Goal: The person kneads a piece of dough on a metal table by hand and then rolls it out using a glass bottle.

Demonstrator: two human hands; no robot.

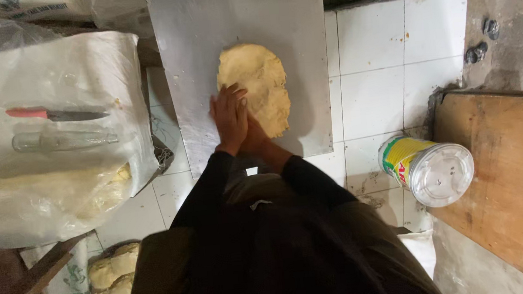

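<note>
Both hands are stacked, left hand (228, 115) flat on top of the right hand (254, 135), no real grip here, just open palms pressing down on the near left edge of the yellow dough slab (257, 83). The right is mostly covered, so hard to say how its fingers sit. The dough runs lengthwise straight away from the person, most of it lying beyond and a bit right of the hands, on a metal sheet (194, 45) over the tiled floor (377, 85). Off left: a red-handled knife (54, 113) on a plastic-covered bundle (54, 186). Off right: a lidded tin can (426, 168) beside a wooden board (521, 186).
</note>
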